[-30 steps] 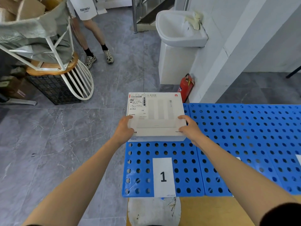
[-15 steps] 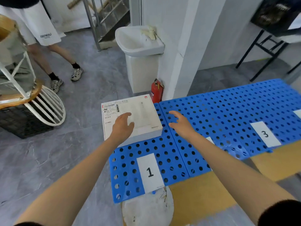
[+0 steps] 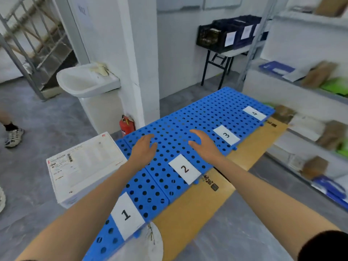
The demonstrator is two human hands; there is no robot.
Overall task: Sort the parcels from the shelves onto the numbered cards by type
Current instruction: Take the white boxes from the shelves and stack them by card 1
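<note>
Two hands of ours are held out over the blue perforated panel (image 3: 207, 113), well apart from each other, palms down, fingers loose and spread, with nothing in them; we cannot tell whether the fingertips touch the panel. The white parcel (image 3: 84, 166), a flat box with a shipping label on its top face, lies to the left of our left hand (image 3: 144, 149), near it but not touched by it, at the left end of the panel. Our left forearm hides the box's near right corner, so we cannot tell how much of it sits on the panel. Card 1 (image 3: 126, 215) lies nearer to us than the left hand, just beside that forearm. Card 2 (image 3: 185, 168) lies between our two forearms, just short of the hands. Card 3 (image 3: 227, 135) is just to the right of our right hand (image 3: 204, 146), and card 4 (image 3: 254, 113) lies farther right and beyond it. Far to the right of the right hand stand the shelves (image 3: 301, 85), blurred, holding brown, blue and green parcels. Beyond the left hand are a red fire extinguisher (image 3: 127, 125) and a white sink (image 3: 86, 81).
</note>
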